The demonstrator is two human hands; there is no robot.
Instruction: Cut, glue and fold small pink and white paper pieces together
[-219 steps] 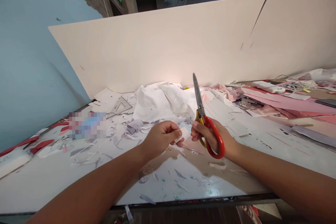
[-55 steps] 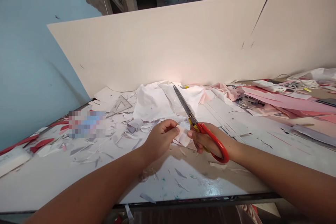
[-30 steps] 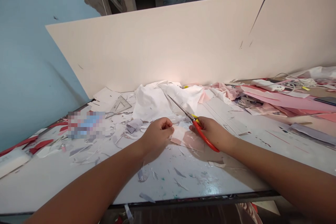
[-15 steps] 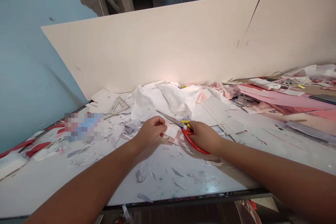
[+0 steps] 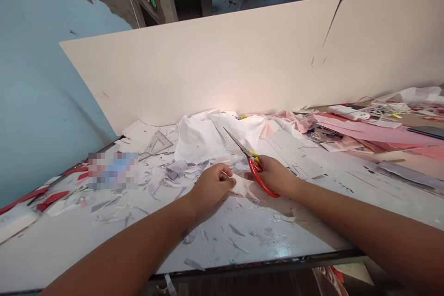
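My right hand (image 5: pixel 275 176) is closed around the red handles of a pair of scissors (image 5: pixel 248 157); the shut blades point up and to the left, over the white cloth (image 5: pixel 204 136). My left hand (image 5: pixel 211 186) is closed in a pinch on a small pale pink piece of paper (image 5: pixel 243 186), held just above the white table (image 5: pixel 69 240). The two hands are close together with the paper piece between them.
Paper scraps litter the table to the left, with a clear set square (image 5: pixel 157 142) and red strips (image 5: pixel 52 196). Pink sheets (image 5: pixel 374 136), a white power strip (image 5: pixel 348 112) and cables lie at the right. A tall beige board (image 5: pixel 225 60) stands behind the table.
The scissors went down flat toward the table, then lifted again with the blades pointing up-left. My left hand has kept its pinch on the small paper piece.
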